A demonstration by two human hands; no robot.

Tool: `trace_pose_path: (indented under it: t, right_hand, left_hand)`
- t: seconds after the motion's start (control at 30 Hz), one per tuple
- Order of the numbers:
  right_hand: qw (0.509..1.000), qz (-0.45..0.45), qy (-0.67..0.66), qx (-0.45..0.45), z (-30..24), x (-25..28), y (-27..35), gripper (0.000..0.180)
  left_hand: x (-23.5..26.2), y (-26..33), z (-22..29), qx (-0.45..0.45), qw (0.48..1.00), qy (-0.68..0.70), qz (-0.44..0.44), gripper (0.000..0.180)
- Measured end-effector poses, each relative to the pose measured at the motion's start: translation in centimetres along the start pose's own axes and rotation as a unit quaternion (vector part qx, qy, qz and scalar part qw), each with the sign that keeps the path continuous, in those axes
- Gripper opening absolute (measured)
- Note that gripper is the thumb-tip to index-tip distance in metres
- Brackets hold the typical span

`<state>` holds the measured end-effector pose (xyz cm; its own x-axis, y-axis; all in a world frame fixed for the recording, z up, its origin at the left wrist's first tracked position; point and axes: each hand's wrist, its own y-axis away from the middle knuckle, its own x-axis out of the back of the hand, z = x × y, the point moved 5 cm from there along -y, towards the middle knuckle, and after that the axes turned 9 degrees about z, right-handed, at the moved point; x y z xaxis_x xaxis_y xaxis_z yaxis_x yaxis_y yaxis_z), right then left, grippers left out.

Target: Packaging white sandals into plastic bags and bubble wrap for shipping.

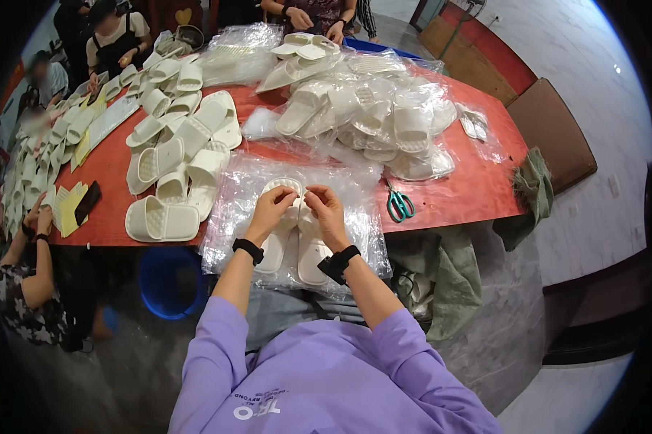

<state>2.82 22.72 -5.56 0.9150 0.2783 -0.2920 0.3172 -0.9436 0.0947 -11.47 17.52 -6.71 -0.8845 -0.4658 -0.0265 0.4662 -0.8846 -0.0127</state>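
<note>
Hands (271, 210) partly hiding slippers (312, 252), fingertip grip unclear

A purple sweatshirt (333, 369) with matching sleeves (221, 338) bears white lettering (256, 410) at eight o'clock; greyish trousers (279, 309) show past its eleven o'clock edge. The left wristband (249, 250) is black; the black right wristband (350, 252) carries a dark boxy piece (332, 268) at its eight o'clock.

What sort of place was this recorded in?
Probably a small footwear workroom: loose cream-white open-toed slippers cover part of a long red-topped table, others lie heaped in clear plastic bags, and several people surround it.
</note>
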Motion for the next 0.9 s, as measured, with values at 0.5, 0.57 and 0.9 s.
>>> trace_pose_path:
  t: [0.5, 0.57, 0.9]
  right_hand:
    - [1.0, -0.011, 0.012, -0.006, 0.7, -0.1, -0.1, 0.019]
    - [1.0, -0.017, 0.008, -0.005, 0.5, -0.2, -0.1, 0.018]
    - [0.999, -0.009, 0.032, -0.012, 0.0, -0.3, 0.3, 0.018]
  left_hand:
    - [0.0, 0.1, -0.5, -0.019, 1.0, 0.012, 0.003, 0.015]
    - [-0.1, 0.1, -0.4, -0.019, 1.0, 0.015, 0.003, 0.015]
    - [-0.3, 0.2, -0.4, -0.021, 1.0, 0.019, -0.004, 0.015]
